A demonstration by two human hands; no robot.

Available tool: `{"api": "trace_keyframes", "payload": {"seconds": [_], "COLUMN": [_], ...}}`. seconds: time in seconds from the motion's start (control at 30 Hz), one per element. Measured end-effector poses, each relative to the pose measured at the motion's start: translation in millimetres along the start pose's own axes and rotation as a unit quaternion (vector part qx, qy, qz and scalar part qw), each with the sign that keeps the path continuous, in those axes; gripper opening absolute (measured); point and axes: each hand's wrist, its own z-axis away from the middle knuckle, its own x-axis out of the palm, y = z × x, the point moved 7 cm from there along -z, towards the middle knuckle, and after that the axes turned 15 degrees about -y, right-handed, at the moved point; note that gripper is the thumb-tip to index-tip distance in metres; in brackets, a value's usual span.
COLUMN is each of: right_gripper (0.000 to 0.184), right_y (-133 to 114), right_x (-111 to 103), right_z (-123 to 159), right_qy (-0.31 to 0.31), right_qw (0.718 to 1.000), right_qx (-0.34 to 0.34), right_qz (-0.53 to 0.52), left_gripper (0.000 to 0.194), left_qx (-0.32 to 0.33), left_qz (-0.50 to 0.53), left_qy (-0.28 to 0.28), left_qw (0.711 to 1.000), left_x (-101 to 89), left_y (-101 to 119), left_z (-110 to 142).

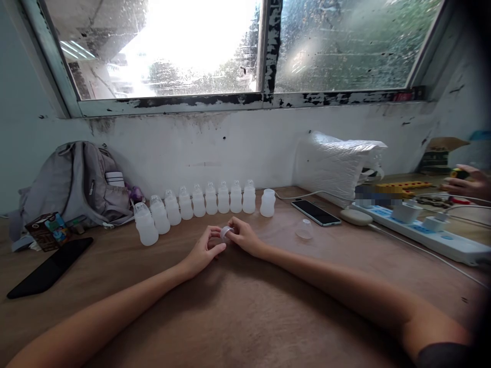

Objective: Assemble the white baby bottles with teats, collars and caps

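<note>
Right now both hands meet at the middle of the frame, resting low on the desk [245, 317]. The left hand [203, 253] and the right hand [245, 237] pinch a small translucent ring cap [226, 232] between their fingertips, each curled closed around it from its own side. The cap sits just above the wood, not on any bottle.

Behind it, a curved row of capped white bottles [199, 202] runs from centre-left toward the middle, and one uncapped bottle [267, 203] stands at the right end of that row, a little apart from its neighbour. A clear dome cover [304, 229] lies loose on the desk to the right of the hands, near a phone [315, 212].

The likeliest slip, as I judge it, is the cap itself: it is small, smooth and held only by fingertips, so a twist with uneven pressure could pop it free and send it rolling. The bottles look light and stand close together, so a forearm reaching across could knock one and topple several. The loose dome cover could be swept off by the right wrist. Further right, a power strip [422, 230] with trailing cables lies on the desk, and another person's hand [470, 181] works at the right edge of the frame.
</note>
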Motion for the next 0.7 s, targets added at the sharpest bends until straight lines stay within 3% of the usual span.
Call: {"api": "trace_keyframes", "payload": {"seconds": [0.27,0.7], "right_gripper": [0.013,0.019], "right_y": [8.3,1.6], "right_x": [0.5,0.2], "right_z": [-0.7,-0.3], "right_qy": [0.004,0.001], "right_qw": [0.999,1.0], "right_qx": [0.022,-0.013], "right_qz": [-0.026,-0.026], "left_gripper": [0.031,0.034], "left_qx": [-0.014,-0.006], "left_qz": [-0.001,-0.034], "left_qy": [-0.011,-0.029], "left_qw": [1.0,0.999], "left_x": [1.5,4.3], "left_y": [-1.8,-2.0], "left_z": [1.3,-0.6]}}
